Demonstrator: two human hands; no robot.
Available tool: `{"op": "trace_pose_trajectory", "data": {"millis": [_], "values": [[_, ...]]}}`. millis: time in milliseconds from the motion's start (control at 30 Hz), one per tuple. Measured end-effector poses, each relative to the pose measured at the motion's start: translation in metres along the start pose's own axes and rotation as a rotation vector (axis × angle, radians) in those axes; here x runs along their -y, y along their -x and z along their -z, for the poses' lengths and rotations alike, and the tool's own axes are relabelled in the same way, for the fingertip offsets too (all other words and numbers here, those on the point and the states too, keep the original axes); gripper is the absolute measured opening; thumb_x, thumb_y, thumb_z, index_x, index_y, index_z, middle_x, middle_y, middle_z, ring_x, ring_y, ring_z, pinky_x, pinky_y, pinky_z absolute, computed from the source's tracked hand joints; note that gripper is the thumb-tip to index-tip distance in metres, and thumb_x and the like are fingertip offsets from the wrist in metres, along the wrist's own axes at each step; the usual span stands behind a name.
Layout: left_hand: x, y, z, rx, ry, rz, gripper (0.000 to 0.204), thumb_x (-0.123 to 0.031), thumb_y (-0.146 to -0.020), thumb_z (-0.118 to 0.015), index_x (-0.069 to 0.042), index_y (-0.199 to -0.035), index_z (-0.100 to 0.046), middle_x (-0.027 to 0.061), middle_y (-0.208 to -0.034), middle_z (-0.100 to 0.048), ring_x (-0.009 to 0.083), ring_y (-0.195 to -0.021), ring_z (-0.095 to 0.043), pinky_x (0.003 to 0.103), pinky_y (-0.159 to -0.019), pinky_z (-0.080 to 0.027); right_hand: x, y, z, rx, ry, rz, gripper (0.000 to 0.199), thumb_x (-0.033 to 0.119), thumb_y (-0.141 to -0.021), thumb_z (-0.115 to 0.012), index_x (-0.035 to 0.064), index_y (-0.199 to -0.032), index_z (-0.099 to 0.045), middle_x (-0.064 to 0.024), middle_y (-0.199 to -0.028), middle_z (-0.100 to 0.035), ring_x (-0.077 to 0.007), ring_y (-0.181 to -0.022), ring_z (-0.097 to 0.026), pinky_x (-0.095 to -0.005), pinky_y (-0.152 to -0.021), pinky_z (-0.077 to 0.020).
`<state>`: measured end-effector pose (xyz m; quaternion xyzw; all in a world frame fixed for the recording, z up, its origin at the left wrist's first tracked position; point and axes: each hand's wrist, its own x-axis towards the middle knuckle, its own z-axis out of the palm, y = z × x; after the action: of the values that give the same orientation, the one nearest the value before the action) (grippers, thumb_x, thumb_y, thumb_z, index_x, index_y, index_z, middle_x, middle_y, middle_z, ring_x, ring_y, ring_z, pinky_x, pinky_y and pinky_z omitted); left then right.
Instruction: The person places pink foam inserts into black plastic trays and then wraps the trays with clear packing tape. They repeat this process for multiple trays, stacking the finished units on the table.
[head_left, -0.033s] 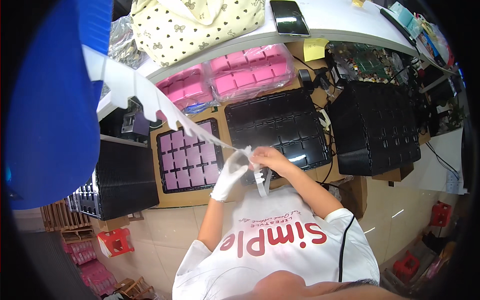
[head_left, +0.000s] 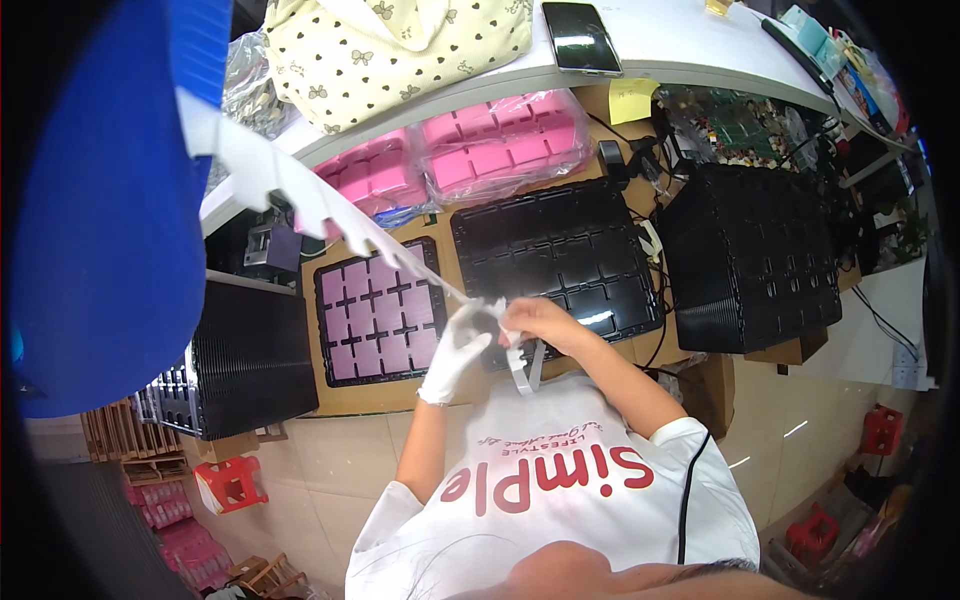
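Note:
A long white strip [head_left: 330, 210] with a notched edge runs down from a large blue round object [head_left: 110, 230] at the far left to my hands. In a white glove, my left hand [head_left: 460, 350] is closed, its fingertips pinching the strip near its lower part. My bare right hand [head_left: 540, 322] pinches the same strip just beside them. Below my fingers the strip's loose end [head_left: 526, 372] hangs in a loop before my white shirt. What lies between my right fingertips is partly hidden.
A black tray with pink-purple squares [head_left: 380, 315] lies at left, beside a larger black tray [head_left: 560, 250]. Stacks of black trays stand left [head_left: 250, 355] and right [head_left: 755, 260]. Bagged pink trays [head_left: 505, 140] lie behind, under a shelf holding a phone [head_left: 581, 38] and patterned bag [head_left: 400, 60].
The blue round object and the upper strip have shifted very slightly to the right and down. Both hands keep almost the same place and grip.

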<state>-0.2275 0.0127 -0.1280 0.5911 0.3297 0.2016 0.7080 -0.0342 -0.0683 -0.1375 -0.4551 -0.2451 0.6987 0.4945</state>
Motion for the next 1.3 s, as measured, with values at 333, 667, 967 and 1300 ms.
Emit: {"op": "trace_pose_trajectory", "data": {"millis": [333,667,967,1300], "values": [[-0.091,0.003,0.013,0.122,-0.239,-0.258,0.008,0.000,-0.071,-0.072,0.001,-0.078,-0.070,0.0141,-0.084,-0.069,0.0191,-0.075,-0.065,0.028,-0.068,-0.051,0.019,0.040,-0.037,-0.060,0.325,0.349,0.027,0.011,-0.084,-0.067,0.0057,-0.109,-0.062,-0.0062,-0.100,-0.056,-0.0160,-0.084,-0.056,-0.0271,-0.074,-0.0451],[-0.084,0.002,0.063,0.608,0.077,-0.394,0.023,-0.015,-0.078,-0.070,0.005,-0.089,-0.067,0.0188,-0.076,-0.068,0.0215,-0.053,-0.060,0.027,-0.051,-0.044,0.045,0.047,-0.029,0.166,0.314,0.026,0.018,0.011,-0.086,-0.065,0.0019,-0.101,-0.068,-0.0047,-0.094,-0.067,-0.0120,-0.090,-0.060,-0.0259,-0.082,-0.0461],[-0.113,0.023,0.001,-0.080,-0.457,-0.150,0.019,-0.010,-0.084,-0.064,-0.006,-0.102,-0.070,0.0053,-0.091,-0.072,0.0091,-0.061,-0.061,0.022,-0.053,-0.046,0.019,0.042,-0.044,-0.106,0.396,0.338,0.033,0.021,-0.100,-0.044,0.0015,-0.124,-0.056,-0.0086,-0.121,-0.059,-0.0157,-0.115,-0.052,-0.0291,-0.100,-0.0383],[-0.063,0.041,-0.001,-0.036,-0.620,-0.228,0.012,-0.017,-0.084,-0.063,-0.010,-0.091,-0.071,0.0092,-0.077,-0.067,0.0235,-0.067,-0.064,0.032,-0.063,-0.051,0.054,0.042,-0.092,-0.204,0.709,0.994,0.024,0.004,-0.074,-0.073,0.0012,-0.096,-0.064,-0.0106,-0.101,-0.064,-0.0249,-0.094,-0.058,-0.0358,-0.085,-0.0444]]}}
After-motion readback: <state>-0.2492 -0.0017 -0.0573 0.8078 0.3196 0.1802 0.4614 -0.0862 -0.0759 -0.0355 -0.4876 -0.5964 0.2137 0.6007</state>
